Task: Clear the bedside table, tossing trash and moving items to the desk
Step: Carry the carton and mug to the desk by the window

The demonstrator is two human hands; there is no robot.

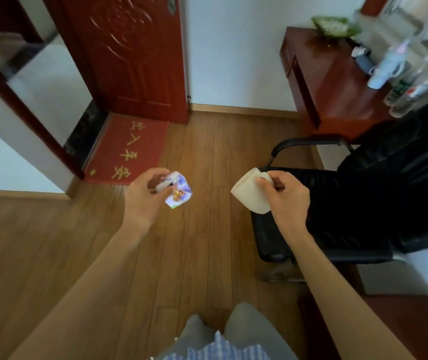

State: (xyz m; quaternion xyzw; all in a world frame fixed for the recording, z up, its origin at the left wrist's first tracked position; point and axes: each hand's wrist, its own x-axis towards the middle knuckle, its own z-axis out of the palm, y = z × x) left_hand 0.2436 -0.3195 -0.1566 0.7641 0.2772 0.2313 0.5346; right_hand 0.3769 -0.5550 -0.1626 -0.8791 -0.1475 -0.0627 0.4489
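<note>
Left hand (pixel 144 197) gripping crumpled wrapper (pixel 175 189), right hand (pixel 286 197) fingers curled around cream mug (pixel 249 194), both above wooden floor (pixel 207 157)

A dark red carved wooden door (pixel 129 55) stands at the far left. A red doormat with gold characters (pixel 129 149) lies on the brown wood-plank floor (pixel 202 242) just in front of it. A black leather office chair with a curved armrest (pixel 363 203) sits at the right.
</note>
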